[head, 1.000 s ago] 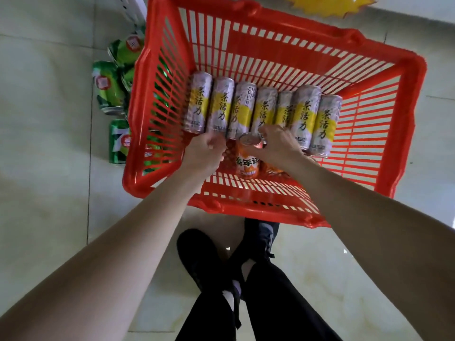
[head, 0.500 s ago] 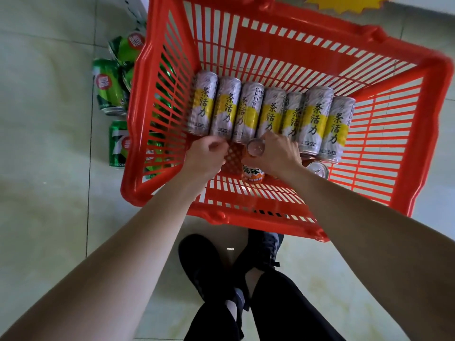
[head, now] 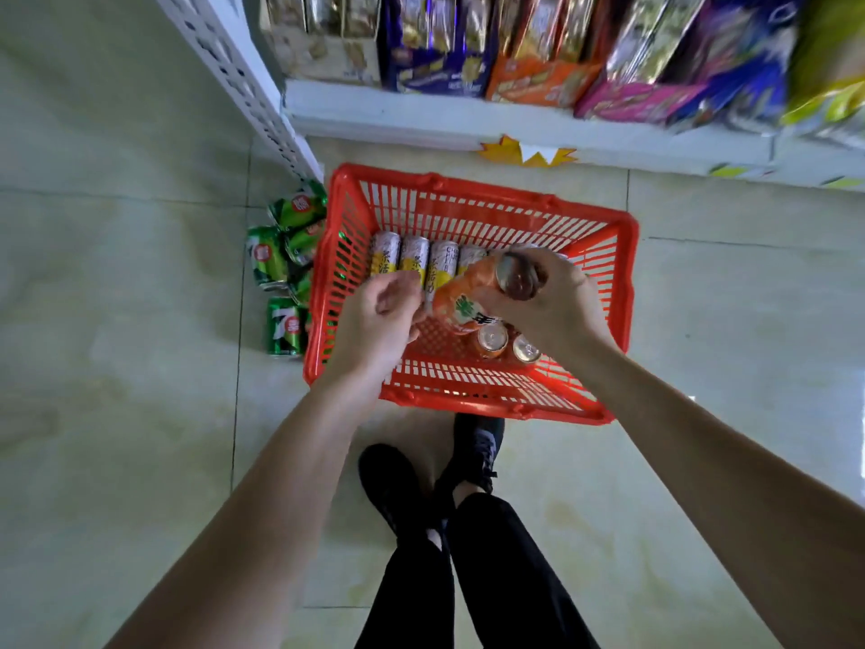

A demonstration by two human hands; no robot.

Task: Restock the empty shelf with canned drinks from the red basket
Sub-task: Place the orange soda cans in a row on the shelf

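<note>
The red basket (head: 472, 405) sits on the floor in front of my feet. A row of several silver-and-yellow cans (head: 414, 260) lies along its far side. Two orange cans (head: 492, 340) stand upright near its front right. My right hand (head: 557, 297) is shut on an orange can (head: 461, 299), lifted and tilted above the basket. My left hand (head: 381, 316) hovers beside that can with its fingers loosely curled and holds nothing.
Green cans (head: 283, 274) are piled on the floor left of the basket. A white shelf edge (head: 421, 119) runs across the top, stocked with snack packets (head: 538, 53). A white upright post (head: 243, 82) stands at the left. My black shoes (head: 398, 484) are below the basket.
My view has pulled back and up, so the shelf now shows. My right hand has lifted the orange can out of the basket. My left hand has risen off the silver cans.
</note>
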